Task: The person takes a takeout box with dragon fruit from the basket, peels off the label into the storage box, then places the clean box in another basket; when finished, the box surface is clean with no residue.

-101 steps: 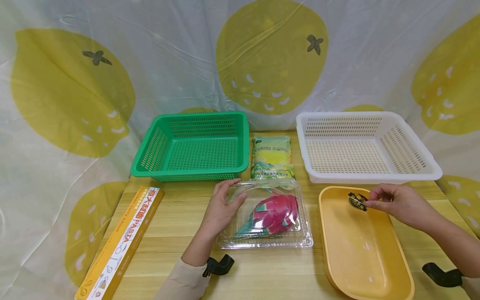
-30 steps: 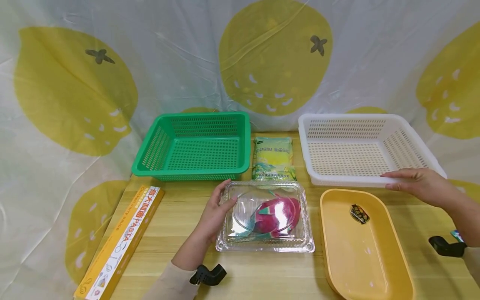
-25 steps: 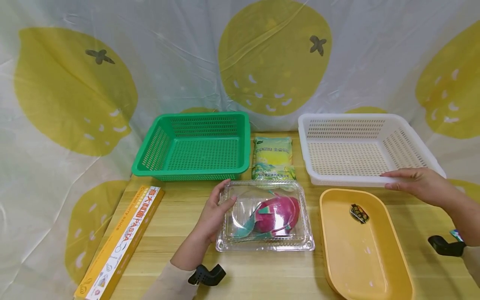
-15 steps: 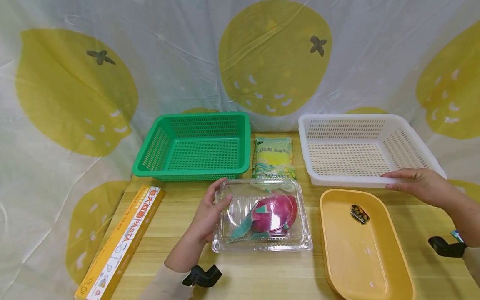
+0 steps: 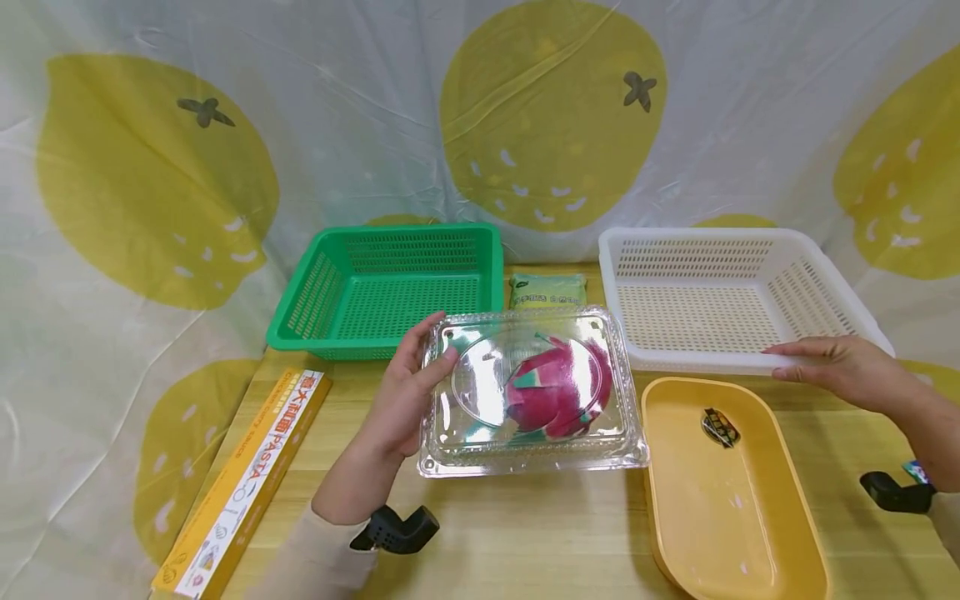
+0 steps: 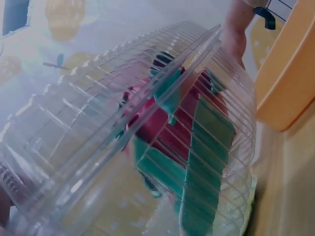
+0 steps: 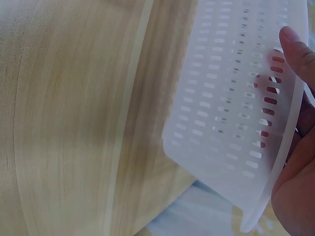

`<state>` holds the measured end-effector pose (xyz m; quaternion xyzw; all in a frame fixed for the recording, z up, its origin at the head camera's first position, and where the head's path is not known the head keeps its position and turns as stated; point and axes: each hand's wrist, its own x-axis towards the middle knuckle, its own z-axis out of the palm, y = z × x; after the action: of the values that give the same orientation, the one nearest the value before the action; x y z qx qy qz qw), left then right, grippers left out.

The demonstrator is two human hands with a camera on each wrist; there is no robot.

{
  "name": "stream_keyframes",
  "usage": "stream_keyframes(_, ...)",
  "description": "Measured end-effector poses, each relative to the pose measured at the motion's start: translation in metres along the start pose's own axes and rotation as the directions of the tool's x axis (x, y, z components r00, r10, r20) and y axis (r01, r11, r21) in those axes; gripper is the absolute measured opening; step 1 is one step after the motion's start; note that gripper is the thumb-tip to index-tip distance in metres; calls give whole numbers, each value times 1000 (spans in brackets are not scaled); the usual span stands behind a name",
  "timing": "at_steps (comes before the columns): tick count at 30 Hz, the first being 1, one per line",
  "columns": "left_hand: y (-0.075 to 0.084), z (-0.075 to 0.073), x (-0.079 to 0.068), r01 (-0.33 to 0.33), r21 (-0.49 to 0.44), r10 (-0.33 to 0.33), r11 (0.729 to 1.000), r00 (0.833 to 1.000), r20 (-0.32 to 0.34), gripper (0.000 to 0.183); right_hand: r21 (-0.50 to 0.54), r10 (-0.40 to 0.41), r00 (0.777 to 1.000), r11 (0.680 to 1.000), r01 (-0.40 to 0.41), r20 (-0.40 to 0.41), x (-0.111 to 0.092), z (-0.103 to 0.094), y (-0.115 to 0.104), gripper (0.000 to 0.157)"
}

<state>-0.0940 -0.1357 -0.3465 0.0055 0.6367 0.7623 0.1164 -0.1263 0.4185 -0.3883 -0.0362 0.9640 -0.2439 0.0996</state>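
My left hand (image 5: 393, 396) grips the left edge of a clear plastic clamshell box (image 5: 472, 446), thumb on the lid. The box is tilted and raised off the table. Inside it lies a pink dragon fruit (image 5: 551, 387) with green scales, seen through ribbed plastic in the left wrist view. My right hand (image 5: 847, 371) holds the front rim of the white perforated basket (image 5: 693, 360). In the right wrist view its thumb lies outside the basket wall (image 7: 221, 98), and the fingers show through the slots from inside.
An orange tray (image 5: 738, 533) with a small black packet (image 5: 720, 427) stands front right. A green perforated basket (image 5: 386, 344) is back left. Behind the box sits a green-yellow bag (image 5: 547, 289), partly covered. A pasta box (image 5: 243, 483) lies at left; a small colourful item (image 5: 915, 472) shows by the right wrist.
Earlier, the right hand let go of the black packet in the orange tray and moved to the white basket's rim. Lately, the left hand has raised and tilted the clear box.
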Motion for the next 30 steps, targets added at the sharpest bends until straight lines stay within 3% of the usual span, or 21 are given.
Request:
stream_keyframes(9, 35, 23, 31, -89, 144, 94, 986, 995, -28, 58, 18, 15, 1000, 1000, -16, 17, 0, -2, 1, 49)
stream_keyframes(16, 50, 45, 60, -74, 117, 77, 990, 997, -23, 57, 37, 12, 999, 999, -13, 32, 0, -2, 0, 50)
stream_keyframes(23, 57, 75, 90, -81, 152, 86, 985, 996, -28, 60, 28, 1, 1000, 1000, -1, 26, 1, -2, -1, 48)
stream_keyframes(30, 53, 111, 119, -21, 140, 28, 990, 998, -51, 60, 40, 9, 1000, 999, -10, 30, 1, -2, -2, 46)
